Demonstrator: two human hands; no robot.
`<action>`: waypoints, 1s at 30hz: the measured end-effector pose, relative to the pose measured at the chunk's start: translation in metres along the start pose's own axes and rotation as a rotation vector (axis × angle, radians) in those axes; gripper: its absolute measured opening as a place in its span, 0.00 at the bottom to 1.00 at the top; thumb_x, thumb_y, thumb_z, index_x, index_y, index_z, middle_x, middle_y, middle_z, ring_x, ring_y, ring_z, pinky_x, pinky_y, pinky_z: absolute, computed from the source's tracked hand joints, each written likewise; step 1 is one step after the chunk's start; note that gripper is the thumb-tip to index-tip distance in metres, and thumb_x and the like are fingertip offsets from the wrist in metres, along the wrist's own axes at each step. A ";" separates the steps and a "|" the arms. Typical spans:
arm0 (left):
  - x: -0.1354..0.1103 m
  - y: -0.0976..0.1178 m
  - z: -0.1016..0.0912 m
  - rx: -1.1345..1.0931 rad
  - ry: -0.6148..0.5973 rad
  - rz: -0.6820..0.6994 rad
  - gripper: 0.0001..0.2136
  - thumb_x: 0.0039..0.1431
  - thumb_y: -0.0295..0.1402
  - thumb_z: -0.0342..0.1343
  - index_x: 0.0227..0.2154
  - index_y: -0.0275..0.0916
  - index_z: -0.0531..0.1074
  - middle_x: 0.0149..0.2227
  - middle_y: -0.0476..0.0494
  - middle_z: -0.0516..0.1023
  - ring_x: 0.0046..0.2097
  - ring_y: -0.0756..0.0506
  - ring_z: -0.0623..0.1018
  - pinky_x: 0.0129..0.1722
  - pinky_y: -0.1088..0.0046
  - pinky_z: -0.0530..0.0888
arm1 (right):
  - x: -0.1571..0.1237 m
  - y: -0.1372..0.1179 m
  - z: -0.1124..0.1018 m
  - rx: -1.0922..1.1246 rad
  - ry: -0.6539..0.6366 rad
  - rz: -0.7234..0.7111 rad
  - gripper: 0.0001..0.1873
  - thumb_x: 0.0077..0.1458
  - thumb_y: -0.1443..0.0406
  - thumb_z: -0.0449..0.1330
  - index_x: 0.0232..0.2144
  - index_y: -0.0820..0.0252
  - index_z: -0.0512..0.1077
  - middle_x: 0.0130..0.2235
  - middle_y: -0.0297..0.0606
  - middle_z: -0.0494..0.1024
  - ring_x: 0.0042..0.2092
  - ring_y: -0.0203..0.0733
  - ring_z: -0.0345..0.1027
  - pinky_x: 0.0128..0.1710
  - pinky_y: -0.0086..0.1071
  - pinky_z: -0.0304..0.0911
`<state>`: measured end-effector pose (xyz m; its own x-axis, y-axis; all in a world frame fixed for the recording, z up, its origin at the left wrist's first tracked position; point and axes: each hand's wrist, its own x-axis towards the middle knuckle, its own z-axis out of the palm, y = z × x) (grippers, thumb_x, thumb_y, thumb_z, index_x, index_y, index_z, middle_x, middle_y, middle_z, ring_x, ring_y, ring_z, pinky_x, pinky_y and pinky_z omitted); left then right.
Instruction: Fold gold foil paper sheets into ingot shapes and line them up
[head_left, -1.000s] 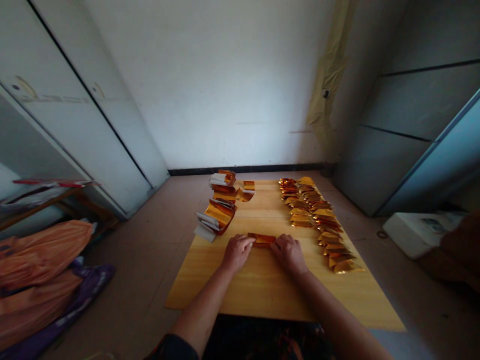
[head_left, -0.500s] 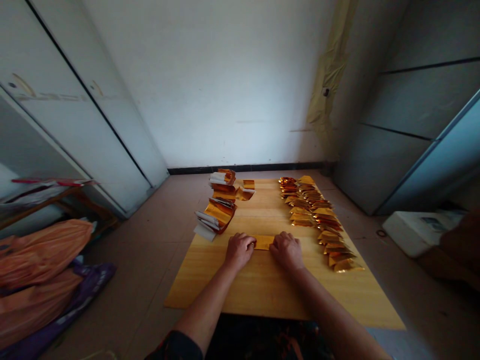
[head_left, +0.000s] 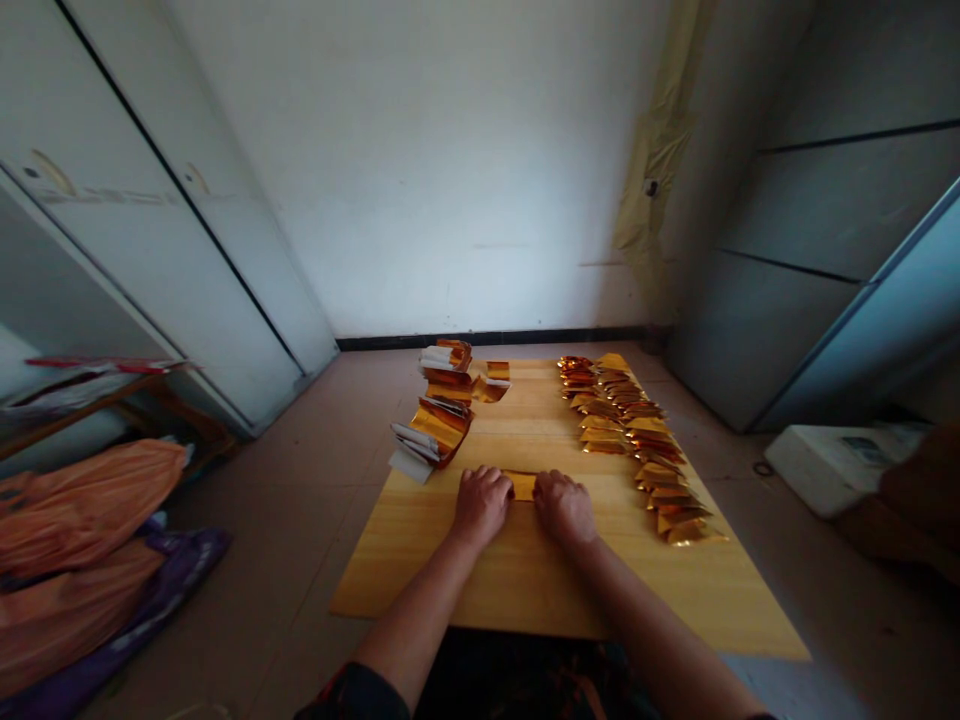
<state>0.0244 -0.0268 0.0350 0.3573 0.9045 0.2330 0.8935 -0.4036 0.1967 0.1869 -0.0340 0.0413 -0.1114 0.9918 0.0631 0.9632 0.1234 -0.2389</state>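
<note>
Left hand (head_left: 481,505) and right hand (head_left: 564,507) close together at the middle of the counter (head_left: 525,595), one on each end of a small gold paper (head_left: 523,485) lying flat on the wood. Fingers of both hands curled down, together, closed on the paper's ends; only a short strip of it shows between the hands. Looks like thin foil sheet: very light, limp, creases easily, probably slick on the shiny face and easy to tear or dent, so best held by the edges or corners with a light pinch, flat palm to keep it from sliding. Far left, a stack of gold sheets (head_left: 435,432) with white backs, curling up. Right side, a row of folded gold pieces (head_left: 645,450) running near to far, overlapping. Orange bags (head_left: 82,510) on the floor at left. Fingertips hidden under the knuckles, so pinching or just pressing can't be told; the paper's ends are covered, folds in it not readable; room is dim, near edge of counter cut by the arms
</note>
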 end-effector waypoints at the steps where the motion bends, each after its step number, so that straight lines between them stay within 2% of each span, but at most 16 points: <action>1: 0.001 0.000 0.001 -0.023 -0.012 -0.019 0.08 0.55 0.24 0.50 0.31 0.41 0.72 0.34 0.44 0.75 0.41 0.44 0.71 0.41 0.66 0.62 | 0.000 -0.001 -0.001 0.010 -0.004 0.019 0.08 0.57 0.68 0.51 0.34 0.57 0.71 0.36 0.39 0.75 0.38 0.39 0.68 0.33 0.30 0.51; 5: 0.005 -0.003 0.004 -0.134 -0.055 -0.120 0.07 0.54 0.25 0.51 0.31 0.41 0.71 0.34 0.47 0.76 0.41 0.46 0.73 0.40 0.70 0.63 | 0.002 -0.004 -0.004 0.013 -0.031 0.084 0.09 0.57 0.67 0.50 0.33 0.57 0.70 0.36 0.39 0.76 0.38 0.39 0.70 0.32 0.29 0.52; 8: 0.007 -0.002 0.003 -0.128 -0.071 -0.164 0.03 0.56 0.30 0.52 0.30 0.41 0.70 0.34 0.47 0.77 0.41 0.45 0.74 0.40 0.70 0.63 | 0.003 -0.009 -0.005 -0.001 -0.036 0.122 0.08 0.55 0.61 0.54 0.33 0.58 0.70 0.36 0.39 0.76 0.38 0.41 0.70 0.32 0.30 0.54; 13: 0.006 0.003 -0.001 -0.091 -0.086 -0.190 0.04 0.55 0.34 0.54 0.31 0.41 0.70 0.34 0.47 0.76 0.41 0.45 0.73 0.41 0.69 0.62 | 0.003 -0.015 -0.007 -0.020 -0.045 0.153 0.14 0.51 0.53 0.58 0.34 0.57 0.68 0.37 0.40 0.75 0.40 0.44 0.70 0.34 0.32 0.56; 18: 0.005 0.002 -0.002 -0.100 -0.132 -0.215 0.05 0.54 0.35 0.56 0.33 0.42 0.70 0.37 0.48 0.76 0.42 0.46 0.73 0.41 0.70 0.62 | 0.005 -0.012 -0.011 0.016 -0.106 0.174 0.11 0.50 0.57 0.58 0.34 0.57 0.69 0.38 0.38 0.75 0.39 0.42 0.70 0.34 0.31 0.56; 22: 0.005 -0.003 -0.002 -0.154 -0.159 -0.212 0.05 0.55 0.30 0.54 0.35 0.43 0.71 0.39 0.49 0.76 0.44 0.47 0.73 0.42 0.71 0.63 | 0.009 -0.004 -0.011 0.094 -0.146 0.189 0.07 0.49 0.64 0.56 0.33 0.56 0.70 0.36 0.38 0.76 0.38 0.40 0.70 0.32 0.29 0.55; 26: 0.005 -0.010 -0.003 -0.230 -0.158 -0.162 0.09 0.53 0.24 0.51 0.34 0.43 0.72 0.39 0.49 0.76 0.44 0.48 0.72 0.43 0.73 0.64 | 0.013 0.007 -0.007 0.147 -0.184 0.206 0.11 0.47 0.70 0.53 0.35 0.56 0.71 0.36 0.38 0.77 0.38 0.40 0.70 0.32 0.29 0.54; 30: 0.004 -0.012 -0.002 -0.255 -0.143 -0.135 0.12 0.53 0.22 0.50 0.36 0.43 0.72 0.39 0.49 0.76 0.44 0.49 0.72 0.44 0.73 0.65 | 0.015 0.015 -0.005 0.198 -0.174 0.192 0.14 0.46 0.72 0.54 0.36 0.56 0.72 0.38 0.38 0.76 0.39 0.39 0.69 0.33 0.28 0.54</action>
<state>0.0150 -0.0186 0.0359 0.2912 0.9550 0.0563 0.8446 -0.2843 0.4537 0.2004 -0.0176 0.0434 0.0108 0.9865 -0.1635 0.9063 -0.0787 -0.4152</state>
